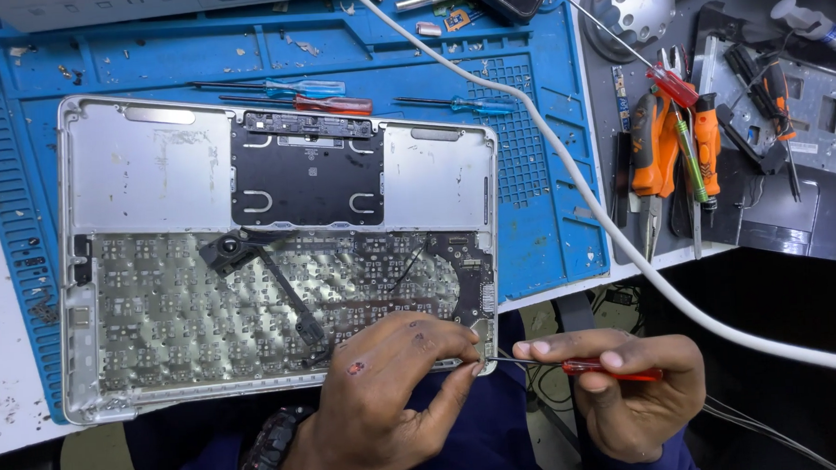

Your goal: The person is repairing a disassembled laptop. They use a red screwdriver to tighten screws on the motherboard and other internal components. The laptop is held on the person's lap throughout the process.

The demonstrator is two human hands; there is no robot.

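An opened silver laptop case (152, 162) lies face down on a blue work mat (537, 164), with its black trackpad panel (302, 170) and the bare keyboard backing showing. My left hand (387, 396) rests on the case's near right corner, fingers pressed at the edge. My right hand (631, 385) holds a thin red-handled screwdriver (612, 369) level, its metal tip pointing left at that same corner beside my left fingertips. A black cable and speaker part (240, 250) lie across the keyboard backing.
Several small screwdrivers (327, 96) lie on the mat behind the case. A white cable (566, 177) runs diagonally across the mat. Orange-handled pliers and tools (668, 149) sit on a grey tray at right, near metal parts (826, 104) and a dome lamp (629, 5).
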